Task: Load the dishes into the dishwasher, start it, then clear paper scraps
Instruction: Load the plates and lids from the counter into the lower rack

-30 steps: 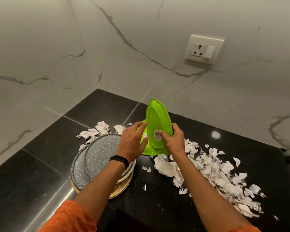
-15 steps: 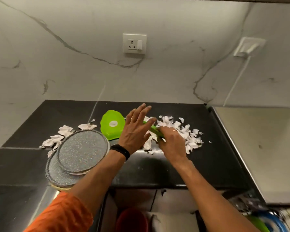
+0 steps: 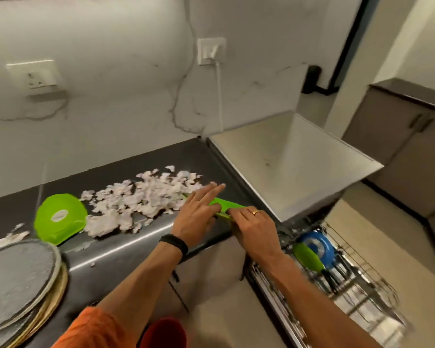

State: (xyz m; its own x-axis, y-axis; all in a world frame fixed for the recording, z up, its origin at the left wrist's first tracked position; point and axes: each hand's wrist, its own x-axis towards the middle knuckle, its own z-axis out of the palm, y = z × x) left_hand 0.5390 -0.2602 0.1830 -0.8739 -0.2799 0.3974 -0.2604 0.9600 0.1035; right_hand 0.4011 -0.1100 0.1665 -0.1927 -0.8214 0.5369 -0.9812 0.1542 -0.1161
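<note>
1. The surface (image 3: pixel 126 249) is looking like dark polished stone, throwing off a glossy sheen.
2. The green plate (image 3: pixel 230 205) and the second green plate (image 3: pixel 59 218) are coming across as smooth, shiny plastic.
3. The paper scraps (image 3: pixel 141 199) are looking matt and ragged.
4. The grey plates (image 3: pixel 15 280) are showing a rough-looking speckled finish.
5. The rack (image 3: pixel 362 292) is gleaming like bare metal wire.
6. The sleeve (image 3: pixel 93 330) is looking like soft orange cloth.

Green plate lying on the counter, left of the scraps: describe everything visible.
The green plate is lime, glossy, plastic-looking and roughly round, with a white oval sticker at its centre, facing up. It lies on the dark counter, its right edge against the paper scraps, just behind the stacked grey plates; whether it touches them is unclear. The picture is motion-blurred, so finer detail is lost.
</note>
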